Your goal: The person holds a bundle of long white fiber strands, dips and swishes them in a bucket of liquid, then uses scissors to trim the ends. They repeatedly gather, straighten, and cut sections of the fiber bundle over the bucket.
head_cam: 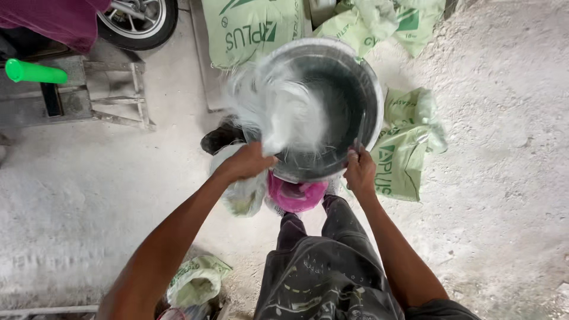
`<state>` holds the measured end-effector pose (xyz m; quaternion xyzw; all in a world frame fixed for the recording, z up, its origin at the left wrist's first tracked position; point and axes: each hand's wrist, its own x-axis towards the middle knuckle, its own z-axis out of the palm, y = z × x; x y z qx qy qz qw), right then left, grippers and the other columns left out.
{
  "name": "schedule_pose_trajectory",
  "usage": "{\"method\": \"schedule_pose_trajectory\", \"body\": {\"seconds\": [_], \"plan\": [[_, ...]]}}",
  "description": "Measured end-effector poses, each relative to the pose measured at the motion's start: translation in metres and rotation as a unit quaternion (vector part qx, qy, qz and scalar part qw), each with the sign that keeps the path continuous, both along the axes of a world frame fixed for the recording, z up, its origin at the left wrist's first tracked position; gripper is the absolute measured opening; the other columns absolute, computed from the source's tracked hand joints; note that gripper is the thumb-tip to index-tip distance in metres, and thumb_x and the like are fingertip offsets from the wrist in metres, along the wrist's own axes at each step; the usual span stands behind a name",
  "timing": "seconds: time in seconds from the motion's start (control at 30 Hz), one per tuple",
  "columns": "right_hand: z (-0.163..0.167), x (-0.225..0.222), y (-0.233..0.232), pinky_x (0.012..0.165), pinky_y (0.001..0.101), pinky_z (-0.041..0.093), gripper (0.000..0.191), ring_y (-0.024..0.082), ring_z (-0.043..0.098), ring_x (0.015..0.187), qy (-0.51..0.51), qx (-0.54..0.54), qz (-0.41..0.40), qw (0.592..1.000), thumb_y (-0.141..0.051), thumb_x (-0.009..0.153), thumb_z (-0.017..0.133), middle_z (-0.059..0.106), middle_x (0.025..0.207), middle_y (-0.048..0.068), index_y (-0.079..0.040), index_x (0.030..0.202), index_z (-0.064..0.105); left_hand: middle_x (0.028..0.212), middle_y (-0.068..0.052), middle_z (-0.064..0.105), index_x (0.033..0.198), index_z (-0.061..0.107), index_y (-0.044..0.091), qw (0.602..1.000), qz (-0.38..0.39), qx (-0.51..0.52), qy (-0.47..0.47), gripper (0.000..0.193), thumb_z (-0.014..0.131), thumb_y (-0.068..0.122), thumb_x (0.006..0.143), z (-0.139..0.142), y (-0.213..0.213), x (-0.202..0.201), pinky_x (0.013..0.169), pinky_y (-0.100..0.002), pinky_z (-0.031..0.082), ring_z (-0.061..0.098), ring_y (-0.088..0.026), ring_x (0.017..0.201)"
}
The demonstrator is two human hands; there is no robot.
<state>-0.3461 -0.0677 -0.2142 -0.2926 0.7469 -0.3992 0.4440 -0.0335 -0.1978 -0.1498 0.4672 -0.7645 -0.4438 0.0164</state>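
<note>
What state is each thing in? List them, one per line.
Round metal basin: tilted, held at its rim.
White fibre bundle: blurred, in the basin.
Left hand: gripping the fibres.
Right hand: clamped on the rim.
Green sacks: crumpled, on the floor.

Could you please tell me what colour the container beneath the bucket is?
The container is bright pink, seen in the head view.
</note>
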Motion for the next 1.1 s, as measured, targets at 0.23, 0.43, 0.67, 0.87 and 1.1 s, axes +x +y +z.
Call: {"method": "schedule_pose_trajectory", "body": {"seconds": [0.23, 0.43, 0.67, 0.87, 1.1], "plan": [[0.060, -0.014, 0.005, 0.051, 0.0301, 0.042, 0.053, 0.012, 0.049, 0.059, -0.106, -0.104, 0.016, 0.989, -0.020, 0.101, 0.041, 0.070, 0.093, 0.005, -0.001, 0.150, 0.040, 0.086, -0.015, 0.069, 0.117, 0.070, 0.000, 0.993, 0.080, 0.053, -0.062, 0.044, 0.077, 0.034, 0.089, 0.076, -0.029, -0.020, 0.062, -0.045, 0.052, 0.064, -0.027, 0.074], [0.105, 0.062, -0.031, 0.084, 0.0426, 0.056, 0.039, 0.027, 0.072, 0.093, -0.071, -0.104, 0.417, 0.900, -0.031, 0.103, 0.049, 0.066, 0.129, 0.014, 0.000, 0.122, 0.064, 0.062, -0.003, 0.054, 0.102, 0.065, 0.003, 0.948, 0.193, 0.222, -0.118, 0.033, 0.069, 0.034, 0.091, 0.193, -0.026, -0.050, 0.046, -0.036, 0.038, 0.047, -0.014, 0.050], [0.080, 0.146, -0.112, 0.092, 0.0553, 0.048, 0.039, 0.045, 0.065, 0.111, 0.162, -0.326, 0.335, 0.869, -0.031, 0.101, 0.057, 0.070, 0.122, 0.025, -0.001, 0.123, 0.069, 0.057, 0.002, 0.047, 0.100, 0.063, 0.006, 0.957, 0.144, 0.250, 0.004, 0.031, 0.071, 0.034, 0.088, 0.285, -0.004, -0.040, 0.043, -0.029, 0.039, 0.042, -0.009, 0.045], [0.016, 0.044, -0.032, 0.068, 0.0444, 0.041, 0.047, 0.029, 0.048, 0.082, -0.011, 0.189, 0.239, 0.952, -0.044, 0.106, 0.047, 0.057, 0.096, 0.013, -0.003, 0.122, 0.062, 0.057, 0.001, 0.045, 0.092, 0.059, 0.002, 0.940, 0.245, 0.238, 0.012, 0.033, 0.077, 0.028, 0.086, 0.308, -0.023, 0.027, 0.041, -0.029, 0.035, 0.041, -0.010, 0.043], [0.032, -0.020, 0.063, 0.048, 0.0285, 0.038, 0.056, 0.012, 0.044, 0.058, -0.388, 0.116, -0.051, 0.913, -0.040, 0.100, 0.054, 0.054, 0.078, 0.001, -0.004, 0.143, 0.049, 0.059, 0.000, 0.051, 0.095, 0.060, 0.002, 0.941, 0.247, 0.224, -0.060, 0.025, 0.073, 0.023, 0.088, 0.245, -0.037, 0.025, 0.042, -0.031, 0.041, 0.045, -0.011, 0.044]]}}
